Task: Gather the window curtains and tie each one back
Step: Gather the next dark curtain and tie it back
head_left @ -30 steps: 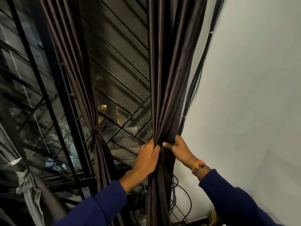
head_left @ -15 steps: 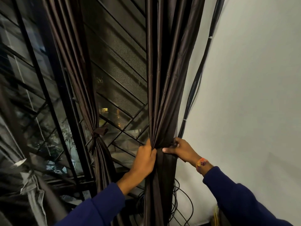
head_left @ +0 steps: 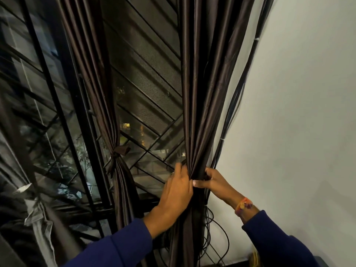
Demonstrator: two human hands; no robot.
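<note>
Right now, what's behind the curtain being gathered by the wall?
Behind the right curtain: black cables running down the white wall, looping near the floor, and the window grille at its left edge. Whatever sits directly behind the bunched fabric is covered.

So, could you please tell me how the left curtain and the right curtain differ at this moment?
The left curtain is cinched by a knotted tie; the right curtain has none, only the left hand and right hand gripping it. The left curtain hangs untouched before the window; the right hangs beside the wall. Both are dark, glossy, pleated.
</note>
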